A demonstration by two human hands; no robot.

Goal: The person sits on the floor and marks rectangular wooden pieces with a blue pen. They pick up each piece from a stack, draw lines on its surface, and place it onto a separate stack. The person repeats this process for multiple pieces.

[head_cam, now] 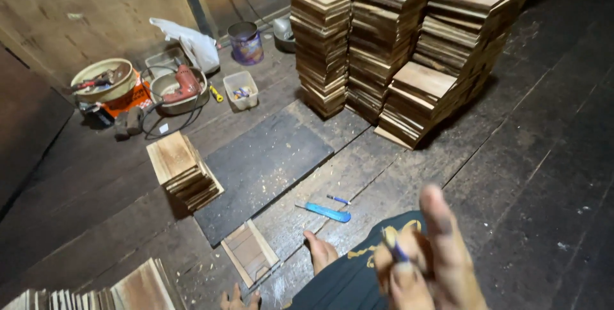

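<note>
My right hand (425, 262) is raised close to the camera at the lower right, blurred, with its fingers closed on a small blue pen-like object (395, 250). My left hand is not visible. A few bare digits (238, 298) show at the bottom edge; whether they are fingers or toes is unclear. A bare limb (321, 252) pokes out from dark shorts with a yellow print (348, 275). On the floor in front lie a blue utility knife (327, 212) and a small blue pen (339, 199). A shallow wooden frame (249, 252) lies to their left.
A dark flat board (262, 169) lies on the plank floor beside a short stack of wooden tiles (184, 169). Tall tile stacks (409, 41) fill the back. More tiles (96, 294) stand at the bottom left. A red drill (182, 85), bowls, a tub (242, 89) and a can (246, 43) sit by the wall.
</note>
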